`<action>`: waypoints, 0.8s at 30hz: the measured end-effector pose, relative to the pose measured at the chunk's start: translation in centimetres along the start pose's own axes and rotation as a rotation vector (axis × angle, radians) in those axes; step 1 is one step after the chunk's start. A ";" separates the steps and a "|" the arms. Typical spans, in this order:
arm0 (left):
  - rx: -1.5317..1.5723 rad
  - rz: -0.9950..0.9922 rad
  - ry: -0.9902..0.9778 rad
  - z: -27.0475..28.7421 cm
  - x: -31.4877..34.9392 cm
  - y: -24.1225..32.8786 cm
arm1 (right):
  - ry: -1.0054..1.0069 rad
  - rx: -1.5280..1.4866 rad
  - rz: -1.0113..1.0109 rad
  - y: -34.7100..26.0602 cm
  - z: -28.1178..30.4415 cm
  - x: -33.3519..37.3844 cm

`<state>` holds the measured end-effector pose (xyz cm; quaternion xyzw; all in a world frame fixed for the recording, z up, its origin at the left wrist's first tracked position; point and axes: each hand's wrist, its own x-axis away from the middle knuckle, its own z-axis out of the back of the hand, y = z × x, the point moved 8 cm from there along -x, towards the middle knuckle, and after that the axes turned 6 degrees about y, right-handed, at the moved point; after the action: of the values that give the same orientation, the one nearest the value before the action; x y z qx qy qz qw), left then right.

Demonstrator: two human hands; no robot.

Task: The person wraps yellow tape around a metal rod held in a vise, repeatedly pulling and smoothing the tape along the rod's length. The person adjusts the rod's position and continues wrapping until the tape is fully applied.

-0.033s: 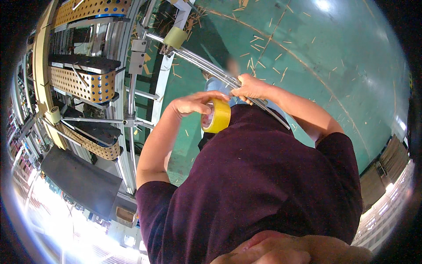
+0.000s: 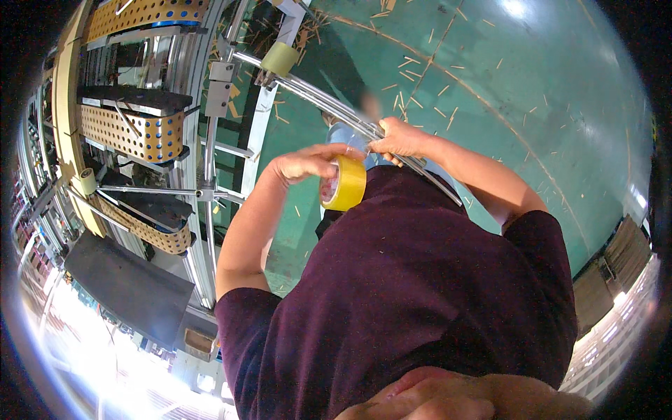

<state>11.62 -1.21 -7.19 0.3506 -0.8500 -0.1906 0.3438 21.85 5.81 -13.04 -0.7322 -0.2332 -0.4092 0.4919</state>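
My left hand (image 2: 308, 163) is closed on a wide roll of yellow tape (image 2: 355, 185), with the thumb at its open core and the fingers across the top. Beyond it, my right hand (image 2: 399, 137) is wrapped around slim metal rods (image 2: 323, 102), which slant from the frame at upper left down toward my waist. The fingertips of my left hand come close to these rods; whether they touch, I cannot tell. Near the rods' far end sits a pale green roller (image 2: 279, 59).
On my left stands a metal machine frame with perforated tan bands (image 2: 133, 134) and a smaller pale roller (image 2: 87, 182). A dark panel (image 2: 129, 287) lies lower down. Thin wooden sticks (image 2: 439, 111) are scattered over the green floor (image 2: 532, 84). Brown boards (image 2: 616, 259) stand at the right.
My left hand and the tape roll have shifted very slightly to the left. The right hand keeps its hold on the metal rods.
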 end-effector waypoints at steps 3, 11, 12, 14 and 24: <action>-0.040 0.140 0.237 2.9 -0.9 -2.1 | -0.022 -0.013 0.006 0.0 -0.1 0.1; -0.308 0.321 0.460 3.7 -2.1 -4.8 | -0.005 -0.011 -0.017 -0.3 -0.2 0.4; -0.372 0.286 0.452 4.0 -2.3 -4.9 | -0.007 -0.010 -0.019 -0.3 -0.2 0.4; -0.318 0.313 0.406 4.3 -2.7 -5.2 | -0.015 -0.040 -0.019 -0.1 -0.3 0.3; -0.267 -0.045 0.328 7.9 -6.3 -6.4 | -0.087 -0.066 -0.037 -0.1 -1.1 0.3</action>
<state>12.16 -0.29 -19.11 0.3470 -0.7420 -0.2496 0.5165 21.57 4.85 -12.55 -0.7605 -0.2544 -0.3936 0.4494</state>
